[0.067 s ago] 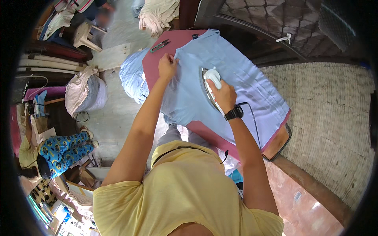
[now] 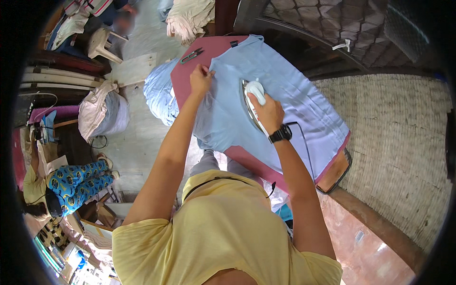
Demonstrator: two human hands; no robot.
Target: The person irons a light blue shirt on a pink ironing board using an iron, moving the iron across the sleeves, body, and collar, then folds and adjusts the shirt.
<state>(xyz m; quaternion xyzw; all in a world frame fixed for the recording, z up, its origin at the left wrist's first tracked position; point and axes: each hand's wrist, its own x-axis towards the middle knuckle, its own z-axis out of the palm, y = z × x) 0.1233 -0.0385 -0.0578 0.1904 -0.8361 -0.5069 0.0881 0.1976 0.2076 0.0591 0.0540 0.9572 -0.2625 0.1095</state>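
A light blue garment (image 2: 280,80) is spread over a maroon-covered ironing board (image 2: 183,83). My right hand (image 2: 270,114) is closed round the handle of a white iron (image 2: 255,91), whose metal soleplate rests on the cloth. At the garment's left edge, my left hand (image 2: 201,80) pinches the fabric between thumb and fingers. Small thread snips (image 2: 191,55) lie on the board just beyond that hand. A dark small object (image 2: 234,43) sits at the garment's far edge. From the iron, a black cord (image 2: 306,147) trails across the cloth toward me.
Bundled blue cloth (image 2: 161,92) stands left of the board, with a cloth-filled sack (image 2: 104,111) farther left. Beyond are a plastic stool (image 2: 102,45) and a cloth pile (image 2: 191,19). A person in patterned trousers (image 2: 78,185) is at left. A dark grille door (image 2: 327,28) borders the far right.
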